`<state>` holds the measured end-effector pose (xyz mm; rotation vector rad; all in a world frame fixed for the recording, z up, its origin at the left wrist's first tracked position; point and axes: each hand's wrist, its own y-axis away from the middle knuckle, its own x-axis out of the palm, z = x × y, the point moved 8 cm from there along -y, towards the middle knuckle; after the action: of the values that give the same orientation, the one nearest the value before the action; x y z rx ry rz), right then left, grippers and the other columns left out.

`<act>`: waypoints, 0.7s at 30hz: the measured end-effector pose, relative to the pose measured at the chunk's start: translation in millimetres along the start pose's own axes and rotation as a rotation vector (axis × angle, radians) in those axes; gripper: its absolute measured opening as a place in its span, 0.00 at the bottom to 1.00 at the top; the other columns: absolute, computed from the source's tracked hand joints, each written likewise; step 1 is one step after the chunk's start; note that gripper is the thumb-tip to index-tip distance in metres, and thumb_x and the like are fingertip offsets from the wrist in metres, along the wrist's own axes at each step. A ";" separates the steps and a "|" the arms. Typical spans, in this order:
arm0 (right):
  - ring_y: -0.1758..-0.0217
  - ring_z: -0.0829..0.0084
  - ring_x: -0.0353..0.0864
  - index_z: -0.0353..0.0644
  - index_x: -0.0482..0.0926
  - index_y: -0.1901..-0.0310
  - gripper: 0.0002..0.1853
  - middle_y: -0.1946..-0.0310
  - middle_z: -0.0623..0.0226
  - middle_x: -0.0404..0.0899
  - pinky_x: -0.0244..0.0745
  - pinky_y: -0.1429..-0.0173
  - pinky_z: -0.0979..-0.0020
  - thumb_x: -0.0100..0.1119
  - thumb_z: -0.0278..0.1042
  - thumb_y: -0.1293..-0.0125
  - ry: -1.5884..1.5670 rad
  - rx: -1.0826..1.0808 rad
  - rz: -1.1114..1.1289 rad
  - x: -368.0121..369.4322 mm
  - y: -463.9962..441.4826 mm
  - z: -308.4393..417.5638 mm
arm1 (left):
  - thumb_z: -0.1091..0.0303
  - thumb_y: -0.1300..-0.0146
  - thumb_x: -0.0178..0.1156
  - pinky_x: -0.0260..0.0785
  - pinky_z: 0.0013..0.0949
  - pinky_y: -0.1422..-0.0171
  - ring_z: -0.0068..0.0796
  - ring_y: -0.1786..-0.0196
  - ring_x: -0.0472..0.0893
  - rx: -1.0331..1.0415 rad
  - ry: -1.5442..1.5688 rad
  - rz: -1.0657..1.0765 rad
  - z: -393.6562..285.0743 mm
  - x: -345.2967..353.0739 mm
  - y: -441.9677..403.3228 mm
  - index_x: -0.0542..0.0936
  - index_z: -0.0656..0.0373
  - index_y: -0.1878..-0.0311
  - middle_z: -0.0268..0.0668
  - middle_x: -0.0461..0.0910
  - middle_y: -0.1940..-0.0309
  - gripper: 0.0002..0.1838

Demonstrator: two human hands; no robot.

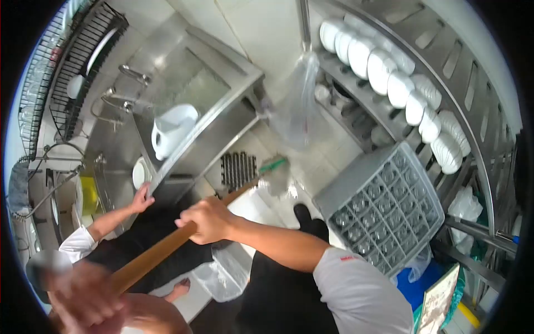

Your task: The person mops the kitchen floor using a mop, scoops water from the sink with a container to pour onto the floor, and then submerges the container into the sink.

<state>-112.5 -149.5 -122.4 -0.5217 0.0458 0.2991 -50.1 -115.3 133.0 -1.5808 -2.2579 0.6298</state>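
We see both of the wearer's hands clamped on a wooden-handled mop [161, 251], spaced well apart: the right hand [207, 221] closes around the middle of the shaft, probably to steer, while the blurred left hand [89, 295] wraps the near end, presumably for leverage. The mop slants down so its green clamp [272, 165] and greyish head [276, 181] appear to meet the tiled floor [318, 161]. To the right, we take the gridded crate's [350, 186] compartments to be keeping the glasses [364, 246] from knocking together. A co-worker's hand [143, 199] sits at the sink's edge [207, 123], perhaps for support.
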 end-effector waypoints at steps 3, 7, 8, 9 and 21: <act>0.71 0.59 0.87 0.50 0.87 0.70 0.08 0.75 0.63 0.85 0.81 0.64 0.60 0.68 0.36 0.56 -0.034 0.100 -0.177 -17.4 12.2 -33.6 | 0.67 0.31 0.50 0.70 0.36 0.71 0.34 0.80 0.74 -0.109 0.064 -0.099 47.4 -6.8 -3.2 0.71 0.57 0.74 0.37 0.72 0.81 0.14; 0.69 0.56 0.86 0.48 0.87 0.72 0.05 0.74 0.61 0.85 0.82 0.61 0.59 0.66 0.36 0.49 0.121 0.145 -0.089 -7.2 38.1 -135.2 | 0.64 0.33 0.57 0.75 0.44 0.65 0.39 0.80 0.76 -0.074 -0.329 -0.940 114.5 -19.4 43.8 0.72 0.55 0.72 0.38 0.75 0.78 0.12; 0.65 0.56 0.87 0.48 0.88 0.68 0.08 0.71 0.60 0.86 0.83 0.55 0.58 0.66 0.37 0.50 0.203 0.325 0.129 -4.2 22.5 -112.6 | 0.64 0.33 0.57 0.75 0.44 0.65 0.39 0.79 0.76 -0.084 -0.379 -0.969 93.4 -16.4 45.1 0.72 0.56 0.72 0.38 0.75 0.78 0.11; 0.70 0.56 0.86 0.50 0.86 0.71 0.05 0.75 0.62 0.85 0.80 0.61 0.59 0.66 0.34 0.51 0.044 0.093 -0.076 -10.7 17.7 -61.8 | 0.63 0.32 0.56 0.75 0.44 0.65 0.39 0.79 0.77 -0.083 -0.421 -0.849 68.1 -13.5 37.9 0.72 0.56 0.71 0.38 0.75 0.78 0.11; 0.75 0.62 0.84 0.49 0.82 0.76 0.04 0.79 0.66 0.82 0.77 0.69 0.65 0.67 0.31 0.57 -0.046 -0.001 -0.104 -8.1 22.2 17.2 | 0.57 0.30 0.53 0.74 0.39 0.66 0.38 0.74 0.78 -0.162 -0.536 -0.744 42.8 15.2 30.1 0.73 0.57 0.65 0.35 0.74 0.79 0.13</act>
<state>-127.3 -124.7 -117.3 -0.5157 -0.0260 0.2096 -52.0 -99.7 80.9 -0.5312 -3.0730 0.7094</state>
